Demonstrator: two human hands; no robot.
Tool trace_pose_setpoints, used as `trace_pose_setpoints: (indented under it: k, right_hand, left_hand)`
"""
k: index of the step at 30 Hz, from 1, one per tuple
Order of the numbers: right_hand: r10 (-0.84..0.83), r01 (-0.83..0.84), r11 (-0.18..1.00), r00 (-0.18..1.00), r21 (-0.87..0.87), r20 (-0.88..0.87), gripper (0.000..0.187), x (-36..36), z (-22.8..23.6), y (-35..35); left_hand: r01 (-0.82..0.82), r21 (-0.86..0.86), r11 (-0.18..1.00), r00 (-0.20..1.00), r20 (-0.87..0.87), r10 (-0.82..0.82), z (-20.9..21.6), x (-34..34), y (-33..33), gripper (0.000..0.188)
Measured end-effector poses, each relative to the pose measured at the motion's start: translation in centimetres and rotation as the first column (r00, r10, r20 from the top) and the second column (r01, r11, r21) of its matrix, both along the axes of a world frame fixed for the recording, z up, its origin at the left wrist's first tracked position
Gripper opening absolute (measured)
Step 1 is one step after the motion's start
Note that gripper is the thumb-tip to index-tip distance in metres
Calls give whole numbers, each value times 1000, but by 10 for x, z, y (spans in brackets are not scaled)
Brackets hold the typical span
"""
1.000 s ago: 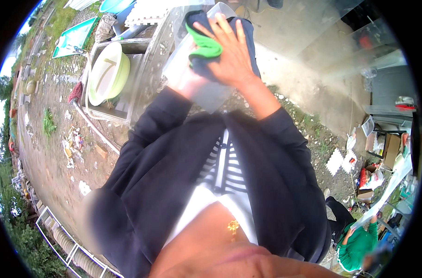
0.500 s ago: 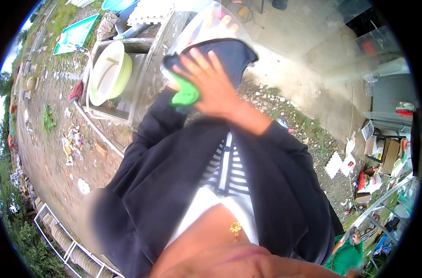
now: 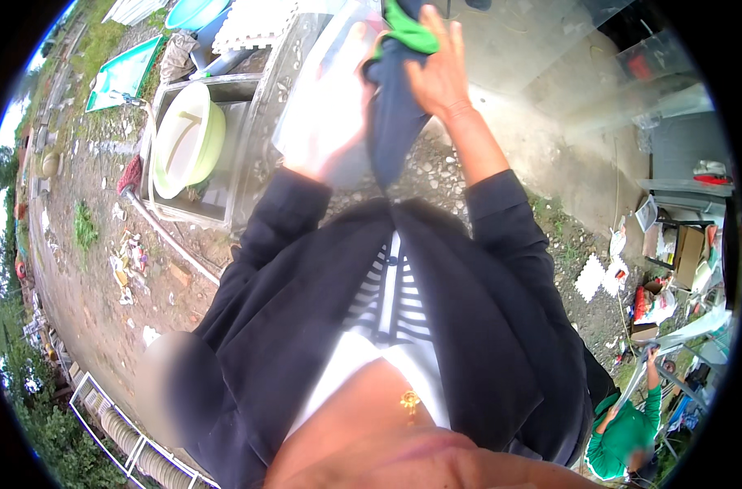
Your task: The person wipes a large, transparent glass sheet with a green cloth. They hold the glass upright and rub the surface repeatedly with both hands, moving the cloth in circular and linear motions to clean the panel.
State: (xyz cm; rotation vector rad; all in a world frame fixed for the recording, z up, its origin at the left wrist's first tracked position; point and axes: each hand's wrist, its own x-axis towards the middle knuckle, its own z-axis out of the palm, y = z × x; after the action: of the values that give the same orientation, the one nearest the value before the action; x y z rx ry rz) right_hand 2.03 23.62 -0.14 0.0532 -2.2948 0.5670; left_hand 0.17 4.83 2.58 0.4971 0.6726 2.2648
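Note:
In front of my chest hangs a piece of dark navy cloth (image 3: 394, 106), bunched and tapering to a point at the bottom. A bright green part (image 3: 410, 31) shows at its top. My right hand (image 3: 446, 77) holds the cloth from the right side, the thumb across it and the fingers pointing up. To the left of the cloth is my left hand (image 3: 330, 118), raised, blurred and washed out by glare; its grip is not clear. Around this hand shows a clear plastic sheet (image 3: 306, 77), with edges hard to follow.
On the left, a pale green basin (image 3: 216, 134) stands in a concrete trough (image 3: 239, 155). A long-handled mop (image 3: 167, 218) leans beside it. A teal tray (image 3: 126, 73) lies farther off. At lower right is a person in green (image 3: 628, 432), near boxes and clutter (image 3: 685, 265).
My right hand has moved up and right, off the flat-spread cloth, and now grips it as it hangs narrower. The green part has moved up. My left hand has come out from behind the cloth.

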Motion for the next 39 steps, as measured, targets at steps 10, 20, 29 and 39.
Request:
trace_pose_setpoints:
  k: [10, 20, 29, 39]
  right_hand:
    - [225, -60, -10, 973, -998, -60, 51, 72, -74, 47]
    - [309, -307, 947, 951, -99, 6, 60, 66, 56, -76]
    - [-37, 84, 981, 966, -174, 257, 58, 6, -3, -9]
    - [526, -72, -535, 752, -842, -398, 64, 53, -31, 18]
  left_hand:
    - [96, 346, 933, 927, 310, -210, 22, -24, -20, 53]
    - [23, 19, 1000, 997, 76, -24, -10, -25, 16, 60]
    - [-329, -428, 841, 762, -646, -31, -26, -1, 5, 57]
    - [-310, -525, 793, 773, -625, -111, -27, 3, 7, 54]
